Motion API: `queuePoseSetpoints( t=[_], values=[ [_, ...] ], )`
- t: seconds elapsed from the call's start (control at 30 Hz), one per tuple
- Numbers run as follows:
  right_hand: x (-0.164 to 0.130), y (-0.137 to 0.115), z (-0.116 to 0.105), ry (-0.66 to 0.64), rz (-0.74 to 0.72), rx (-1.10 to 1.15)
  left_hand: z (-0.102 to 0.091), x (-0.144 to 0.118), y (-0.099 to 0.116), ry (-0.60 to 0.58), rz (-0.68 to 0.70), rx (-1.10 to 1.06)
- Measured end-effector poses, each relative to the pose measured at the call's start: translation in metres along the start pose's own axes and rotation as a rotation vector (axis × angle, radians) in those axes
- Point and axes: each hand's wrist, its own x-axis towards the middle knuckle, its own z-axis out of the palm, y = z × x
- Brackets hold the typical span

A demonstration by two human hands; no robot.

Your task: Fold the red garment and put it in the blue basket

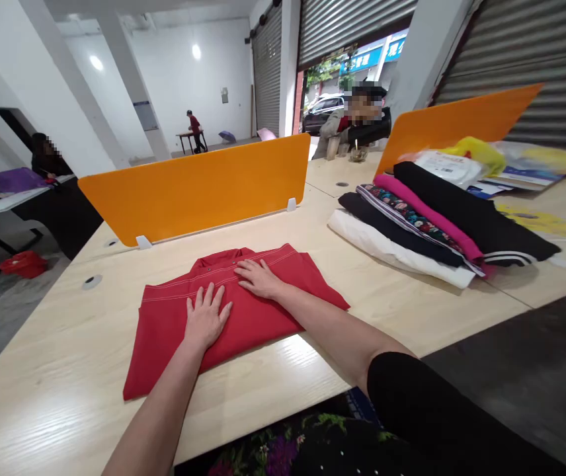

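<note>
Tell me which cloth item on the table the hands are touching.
The red cloth item, under the left hand and right hand; the stacked cloth items to its right are untouched.

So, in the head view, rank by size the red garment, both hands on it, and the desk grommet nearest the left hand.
1. Red garment
2. Left hand and right hand: too close to rank
3. Desk grommet

The garment (250,320) is red, the dividers (203,188) orange, and the tabletop (65,357) pale beige (with wood grain).
</note>
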Motion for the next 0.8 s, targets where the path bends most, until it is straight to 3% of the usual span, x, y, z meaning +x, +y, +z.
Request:
queuePoseSetpoints(
  t=[0.07,0.17,0.23,0.3,0.37,0.47,0.53,0.6,0.67,0.8],
  values=[
    [-0.007,0.014,-0.014,0.094,0.132,-0.026,-0.002,0.0,0.0,-0.012,-0.013,0.002],
    [-0.03,0.047,-0.038,0.238,0.464,-0.064,-0.001,0.0,-0.001,-0.004,-0.016,0.002],
    [-0.053,0.069,-0.051,0.222,0.659,-0.056,0.001,0.001,-0.001,0.01,-0.013,-0.002],
    [-0.076,0.082,-0.058,0.179,0.766,-0.013,0.002,0.001,-0.002,0.014,-0.009,-0.011],
    [-0.097,0.083,-0.059,0.187,0.797,0.167,0.002,0.002,-0.002,0.008,-0.008,-0.02],
    [-0.117,0.069,-0.055,0.199,0.796,0.726,0.002,0.002,-0.003,0.004,-0.01,-0.02],
    [-0.125,0.057,-0.053,0.134,0.76,1.093,0.001,0.002,-0.003,0.003,-0.011,-0.015],
    [-0.13,0.049,-0.054,0.058,0.694,1.314,0.001,0.001,0.0,0.0,-0.013,-0.023],
    [-0.133,0.044,-0.059,0.062,0.65,1.385,0.0,-0.003,0.005,0.005,-0.019,-0.047],
    [-0.136,0.048,-0.074,0.197,0.6,1.293,-0.013,-0.02,0.019,0.102,0.0,-0.088]
  ],
)
